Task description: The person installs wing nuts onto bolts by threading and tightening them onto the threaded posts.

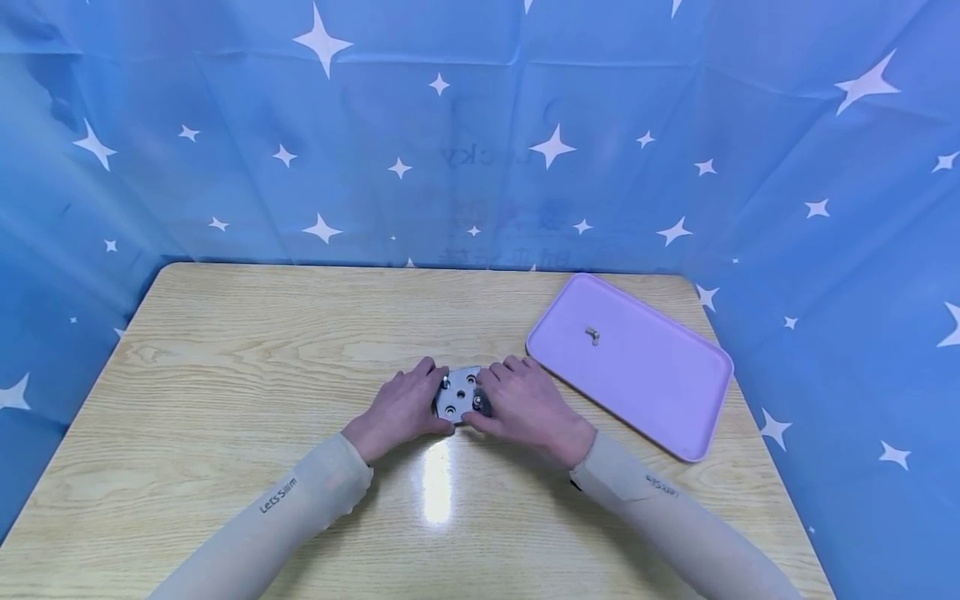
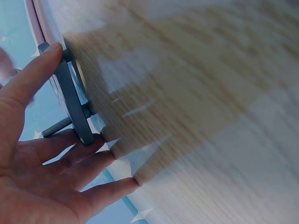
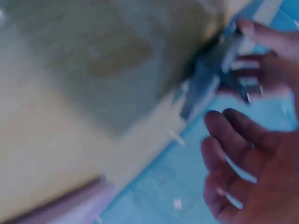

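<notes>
My left hand [image 1: 405, 408] grips the left side of a grey metal plate [image 1: 460, 394] with several round holes, held above the table. In the left wrist view the thumb lies on its upper end, fingers at the lower end. The plate appears edge-on there, with a threaded bolt [image 2: 57, 127] sticking out. A black piece [image 1: 485, 407] with a shiny bolt end sits on the plate's right part. Beside it is my right hand [image 1: 525, 408], thumb close to the black piece. In the blurred right wrist view, its fingers [image 3: 222, 133] are loosely bent around no object.
A purple tray [image 1: 660, 392] lies at the right of the wooden table [image 1: 262, 358], with small metal hardware [image 1: 593, 335] on it. Blue cloth [image 1: 480, 108] with white stars hangs behind and at both sides.
</notes>
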Motion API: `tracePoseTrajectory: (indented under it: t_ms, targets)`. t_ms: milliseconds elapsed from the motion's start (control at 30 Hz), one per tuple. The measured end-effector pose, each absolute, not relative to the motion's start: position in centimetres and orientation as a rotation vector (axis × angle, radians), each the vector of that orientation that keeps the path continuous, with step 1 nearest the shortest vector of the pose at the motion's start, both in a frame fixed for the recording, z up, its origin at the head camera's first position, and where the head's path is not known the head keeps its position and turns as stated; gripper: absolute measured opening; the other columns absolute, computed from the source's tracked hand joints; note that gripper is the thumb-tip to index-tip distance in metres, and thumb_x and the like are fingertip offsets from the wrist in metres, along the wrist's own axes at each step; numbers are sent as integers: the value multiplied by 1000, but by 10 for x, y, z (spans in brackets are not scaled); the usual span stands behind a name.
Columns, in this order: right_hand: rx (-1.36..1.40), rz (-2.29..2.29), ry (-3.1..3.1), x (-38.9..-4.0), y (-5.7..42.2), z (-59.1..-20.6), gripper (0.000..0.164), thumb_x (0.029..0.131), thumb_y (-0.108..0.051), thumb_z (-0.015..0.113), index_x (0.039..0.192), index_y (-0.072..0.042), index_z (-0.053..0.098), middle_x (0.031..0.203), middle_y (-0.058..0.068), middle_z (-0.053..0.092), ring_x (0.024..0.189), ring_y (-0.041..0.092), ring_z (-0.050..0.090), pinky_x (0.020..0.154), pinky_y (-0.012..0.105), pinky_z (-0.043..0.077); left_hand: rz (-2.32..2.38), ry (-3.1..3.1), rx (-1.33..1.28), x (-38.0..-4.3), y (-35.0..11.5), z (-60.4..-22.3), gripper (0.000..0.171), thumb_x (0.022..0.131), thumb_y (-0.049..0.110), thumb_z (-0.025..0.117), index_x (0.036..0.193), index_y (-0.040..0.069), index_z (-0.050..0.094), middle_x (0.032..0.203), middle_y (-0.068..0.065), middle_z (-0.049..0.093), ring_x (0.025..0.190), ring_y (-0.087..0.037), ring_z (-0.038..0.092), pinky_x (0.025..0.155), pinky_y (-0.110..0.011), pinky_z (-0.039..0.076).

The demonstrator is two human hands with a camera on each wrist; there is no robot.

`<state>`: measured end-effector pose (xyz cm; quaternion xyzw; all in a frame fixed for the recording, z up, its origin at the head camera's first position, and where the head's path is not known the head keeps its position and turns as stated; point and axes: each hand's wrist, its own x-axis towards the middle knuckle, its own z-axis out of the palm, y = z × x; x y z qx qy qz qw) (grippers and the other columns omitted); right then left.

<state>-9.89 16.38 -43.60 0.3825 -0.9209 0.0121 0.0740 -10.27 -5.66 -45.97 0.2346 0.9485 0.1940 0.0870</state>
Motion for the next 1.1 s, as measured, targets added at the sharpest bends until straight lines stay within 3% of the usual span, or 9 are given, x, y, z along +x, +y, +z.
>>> tracePoseTrajectory:
  t_ms: [167,267,433,667,933,1100]
  targets:
    - [1406,48,-2792,-104,176,-418,47,94,-25,74,139,-16,64,139,0,64,125,23,58,96,46,49,581,2821,692,-103,-57,-460,86,71,39,95,139,-1,59,108,-7,57,77,-17,52,67,-37,48]
    - [1534,-18,-2754,-106,179,-415,53,92,-12,77,143,-20,62,145,-3,60,130,21,56,101,44,47,577,2820,688,-103,-57,-459,86,71,39,95,139,-1,60,108,-7,57,77,-17,52,67,-37,48]
    - [1579,-78,-2705,-107,179,-417,43,93,-13,78,133,-22,68,135,-7,66,123,17,59,99,40,49,575,2810,691,-103,-56,-460,87,71,40,95,139,-1,60,108,-7,57,77,-17,52,68,-37,48]
    - [1479,6,-2661,-108,174,-427,20,91,-28,81,107,-18,73,102,-6,70,93,15,61,80,34,51,583,2811,683,-103,-55,-460,86,71,38,96,139,-1,60,107,-6,57,77,-16,51,68,-36,48]
    - [1202,21,-2628,-102,162,-444,27,89,-33,80,84,-11,65,81,1,67,74,20,60,68,36,46,594,2832,696,-101,-56,-458,87,70,39,96,137,-2,61,107,-7,57,76,-17,51,67,-37,49]
    - [1102,35,-2699,-97,158,-444,36,90,-43,77,86,-9,66,80,4,67,70,22,59,65,36,46,593,2828,691,-101,-56,-459,87,70,39,96,138,-2,60,108,-8,57,76,-18,51,69,-39,50]
